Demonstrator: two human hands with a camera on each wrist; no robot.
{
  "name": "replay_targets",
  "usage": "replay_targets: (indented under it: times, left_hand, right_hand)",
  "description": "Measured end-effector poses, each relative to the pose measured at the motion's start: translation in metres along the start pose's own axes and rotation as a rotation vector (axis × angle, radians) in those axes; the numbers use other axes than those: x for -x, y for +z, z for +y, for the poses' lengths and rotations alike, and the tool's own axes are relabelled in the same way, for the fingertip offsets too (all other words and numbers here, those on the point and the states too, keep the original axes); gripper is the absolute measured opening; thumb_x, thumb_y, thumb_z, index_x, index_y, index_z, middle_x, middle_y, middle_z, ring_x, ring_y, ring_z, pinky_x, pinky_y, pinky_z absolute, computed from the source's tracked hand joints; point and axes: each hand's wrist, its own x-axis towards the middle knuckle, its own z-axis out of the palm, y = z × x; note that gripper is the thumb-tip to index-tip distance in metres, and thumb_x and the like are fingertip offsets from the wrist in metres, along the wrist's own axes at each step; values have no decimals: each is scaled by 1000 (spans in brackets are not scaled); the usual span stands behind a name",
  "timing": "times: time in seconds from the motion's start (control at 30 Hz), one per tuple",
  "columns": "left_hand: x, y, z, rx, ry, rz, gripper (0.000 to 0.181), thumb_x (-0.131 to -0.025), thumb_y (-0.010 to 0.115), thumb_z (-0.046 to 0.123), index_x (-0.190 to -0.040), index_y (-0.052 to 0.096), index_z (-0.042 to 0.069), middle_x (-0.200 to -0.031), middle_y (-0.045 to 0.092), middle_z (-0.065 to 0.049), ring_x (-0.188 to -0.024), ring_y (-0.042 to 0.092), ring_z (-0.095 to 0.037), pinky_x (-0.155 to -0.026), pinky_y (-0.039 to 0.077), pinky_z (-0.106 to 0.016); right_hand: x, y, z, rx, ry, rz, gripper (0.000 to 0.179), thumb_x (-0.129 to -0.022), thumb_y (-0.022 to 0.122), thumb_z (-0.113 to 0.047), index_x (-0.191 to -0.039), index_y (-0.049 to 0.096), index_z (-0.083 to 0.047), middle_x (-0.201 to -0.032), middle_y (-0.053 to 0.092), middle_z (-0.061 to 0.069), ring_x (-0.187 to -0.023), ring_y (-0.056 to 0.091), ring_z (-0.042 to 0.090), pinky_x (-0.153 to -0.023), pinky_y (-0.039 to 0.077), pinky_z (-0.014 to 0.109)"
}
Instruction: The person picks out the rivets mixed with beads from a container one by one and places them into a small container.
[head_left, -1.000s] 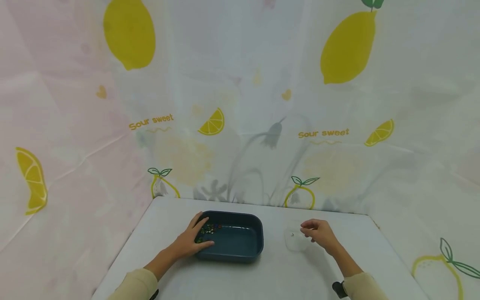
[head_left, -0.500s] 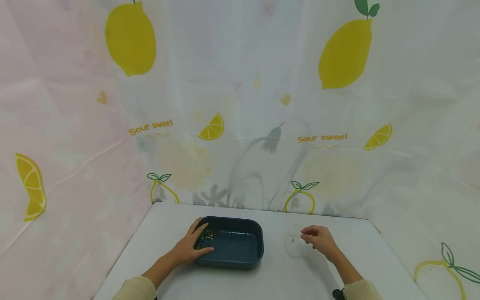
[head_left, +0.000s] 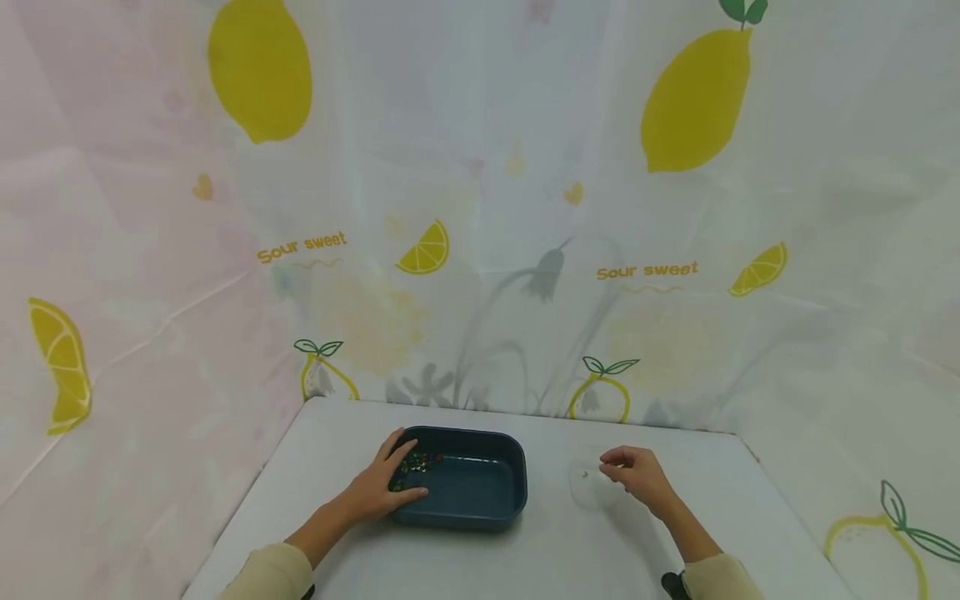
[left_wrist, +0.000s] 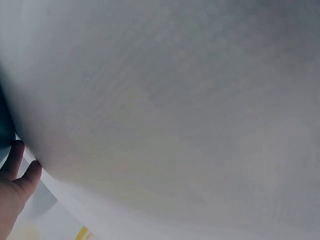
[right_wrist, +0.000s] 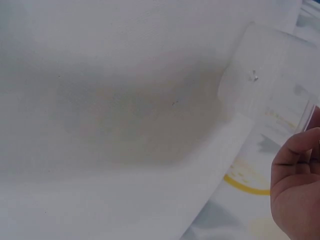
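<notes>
A dark blue rectangular dish [head_left: 480, 523] stands on the white table. My left hand [head_left: 375, 487] holds its left end, thumb over the near rim and fingers spread toward the far corner. Small shiny multicoloured pieces [head_left: 420, 463] lie in the dish beside that hand. To the right is a clear plastic box [right_wrist: 240, 90], faint in the head view, with a tiny shiny bit [right_wrist: 254, 76] showing in it. My right hand [head_left: 641, 479] pinches the box's right side, fingertips together; the right wrist view cuts off part of this grip.
The white table [head_left: 555, 550] runs back to a lemon-printed cloth [head_left: 480, 333], which also hangs at both sides. A strip of table separates the dish from the clear box.
The head view has tilted slightly and back. Both hands, the dish and the clear box keep nearly the same places.
</notes>
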Motion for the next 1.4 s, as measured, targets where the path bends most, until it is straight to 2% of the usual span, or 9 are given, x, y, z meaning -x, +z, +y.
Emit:
replay_targets:
  times: [0.43,0.67,1.03,1.27,1.4]
  left_hand:
    - [1,0,0,2,-8,7,90,-85,70,58,-155,33,15,-165,11,-16,-135,46,-43,-93,46,-62]
    - [1,0,0,30,-12,0,90,-85,70,57,-155,33,14,-166,10,-16,-138,41,-45,-96,44,-63]
    - [5,0,3,17,-14,-6,90,-85,71,55,-154,34,12,-165,9,-18,-135,44,-47,-92,46,-63]
    - [5,0,3,20,-32,-12,89,-86,69,58,-155,33,16,-166,8,-15,-134,46,-44,-94,46,-63]
    - [2,-1,3,22,-33,-6,89,-85,69,59,-155,33,18,-166,8,-14,-134,46,-43,-94,45,-64]
  right_hand:
    - [2,2,-1,18,-46,5,18,-89,72,-9,-102,72,4,-86,72,7,-70,59,10,-57,46,25]
    - [0,4,0,48,-81,24,17,-88,71,-6,-102,72,5,-88,72,9,-71,60,11,-61,48,24]
    - [3,8,2,81,-65,35,18,-88,72,-8,-102,72,4,-88,72,7,-71,61,12,-62,48,24]
    - [3,6,1,76,-84,37,21,-88,72,-8,-105,71,5,-90,72,9,-71,62,10,-62,49,23]
    - [4,-1,-3,80,-100,16,25,-89,72,-10,-108,70,5,-90,72,9,-70,62,10,-58,49,25]
